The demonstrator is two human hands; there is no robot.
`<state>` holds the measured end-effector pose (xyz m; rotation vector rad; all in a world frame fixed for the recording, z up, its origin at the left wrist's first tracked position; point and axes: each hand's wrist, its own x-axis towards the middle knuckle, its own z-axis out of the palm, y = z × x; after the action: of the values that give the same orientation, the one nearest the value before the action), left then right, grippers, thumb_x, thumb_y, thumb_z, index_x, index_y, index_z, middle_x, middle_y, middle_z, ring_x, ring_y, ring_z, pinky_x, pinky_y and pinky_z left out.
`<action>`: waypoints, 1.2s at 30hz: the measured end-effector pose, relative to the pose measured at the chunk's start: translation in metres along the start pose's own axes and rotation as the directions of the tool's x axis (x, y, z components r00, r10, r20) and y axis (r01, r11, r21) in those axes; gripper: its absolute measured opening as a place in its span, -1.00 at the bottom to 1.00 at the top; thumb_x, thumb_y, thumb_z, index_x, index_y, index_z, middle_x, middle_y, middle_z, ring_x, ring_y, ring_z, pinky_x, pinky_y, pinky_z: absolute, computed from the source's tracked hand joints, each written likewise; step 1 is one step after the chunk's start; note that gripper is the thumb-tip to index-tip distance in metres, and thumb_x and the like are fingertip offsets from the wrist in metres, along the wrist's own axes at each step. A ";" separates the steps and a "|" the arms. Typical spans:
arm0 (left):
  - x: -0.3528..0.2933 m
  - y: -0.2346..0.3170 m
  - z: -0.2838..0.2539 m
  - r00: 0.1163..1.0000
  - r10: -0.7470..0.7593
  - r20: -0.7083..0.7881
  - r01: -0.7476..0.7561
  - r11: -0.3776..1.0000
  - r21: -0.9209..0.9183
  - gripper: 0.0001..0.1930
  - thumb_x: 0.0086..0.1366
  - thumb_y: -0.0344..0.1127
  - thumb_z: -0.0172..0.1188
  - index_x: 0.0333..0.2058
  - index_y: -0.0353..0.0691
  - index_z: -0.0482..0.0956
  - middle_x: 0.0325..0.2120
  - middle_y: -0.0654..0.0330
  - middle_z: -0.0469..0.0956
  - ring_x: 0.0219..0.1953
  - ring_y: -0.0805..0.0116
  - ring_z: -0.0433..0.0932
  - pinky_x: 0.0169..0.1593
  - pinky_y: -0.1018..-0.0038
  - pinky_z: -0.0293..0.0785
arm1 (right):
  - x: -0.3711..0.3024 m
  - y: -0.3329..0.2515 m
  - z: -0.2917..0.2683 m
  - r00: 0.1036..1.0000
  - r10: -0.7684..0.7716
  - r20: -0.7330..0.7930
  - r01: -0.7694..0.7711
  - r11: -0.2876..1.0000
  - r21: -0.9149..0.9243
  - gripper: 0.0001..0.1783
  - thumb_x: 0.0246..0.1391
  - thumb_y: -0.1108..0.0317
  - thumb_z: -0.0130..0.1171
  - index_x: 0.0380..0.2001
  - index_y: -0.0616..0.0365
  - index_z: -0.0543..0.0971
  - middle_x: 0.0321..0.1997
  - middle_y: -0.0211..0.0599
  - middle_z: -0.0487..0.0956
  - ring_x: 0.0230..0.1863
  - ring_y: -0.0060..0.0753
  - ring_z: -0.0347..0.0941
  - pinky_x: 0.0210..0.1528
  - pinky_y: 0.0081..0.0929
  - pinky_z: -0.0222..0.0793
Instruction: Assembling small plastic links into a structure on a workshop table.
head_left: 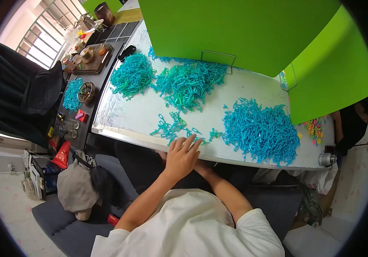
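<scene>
Left hand [182, 156] is sitting over the table [212, 103] edge by loose clips [167, 127], fingers slightly spread, hold unclear. Right hand [200, 166] is mostly hiding; can't tell its fingers.

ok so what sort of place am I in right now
Probably a room in a home, doubling as a workspace: a barred window, what looks like a tea tray, and heaps of small blue plastic pieces on a white table.

Loose pieces [176, 125]: small, slim, turquoise, some greener; open loop shapes on a few.
Piece layout: thin scatter, mixed angles, partly overlapping.
Table spot: white table [128, 115], near front edge.
Side clump [214, 135]: few turquoise pieces, just right of the scatter.
</scene>
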<state>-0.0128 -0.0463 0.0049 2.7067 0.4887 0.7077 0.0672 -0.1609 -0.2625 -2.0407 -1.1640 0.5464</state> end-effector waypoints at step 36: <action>0.022 -0.063 0.000 0.955 -0.007 0.298 0.051 0.989 -0.141 -0.01 0.14 0.14 0.54 0.44 -0.18 0.31 0.49 -0.09 0.22 0.57 -0.33 0.08 0.60 -0.23 -0.06 | 0.075 -0.172 -0.196 0.997 -0.064 -0.033 0.065 0.997 0.031 -0.57 -0.06 0.61 0.37 -0.03 0.27 0.64 -0.08 -0.01 0.59 0.06 0.22 0.59 0.04 0.01 0.57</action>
<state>-0.0100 0.0192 -0.0095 2.5968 0.3844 0.3054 0.1371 -0.1107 -0.0055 -1.9713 -1.1902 0.4959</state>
